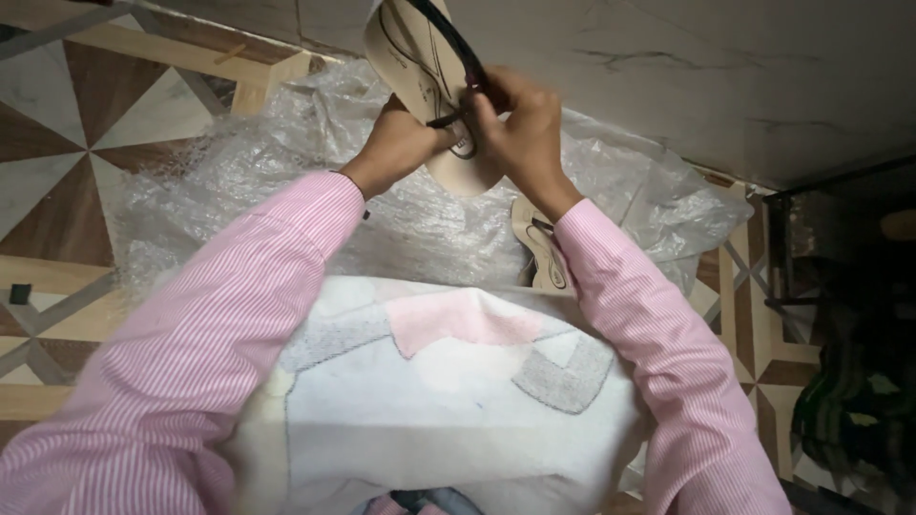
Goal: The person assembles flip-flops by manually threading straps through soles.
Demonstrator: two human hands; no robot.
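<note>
Head view: at the top centre of the frame, my left hand (396, 143) and right hand (520, 133) have fingers clamped on a beige flat sandal sole with thin dark straps (420, 67), above crinkled clear plastic sheeting (191, 191). Another matching sandal (544, 253) lies below.

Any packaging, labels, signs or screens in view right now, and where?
Clear crinkled plastic wrapping sheet: spread on the patterned floor under both hands.
Dark printed mark on the beige sandal insole: held up in both hands, top centre; too blurred to describe.
No signs or screens.
</note>
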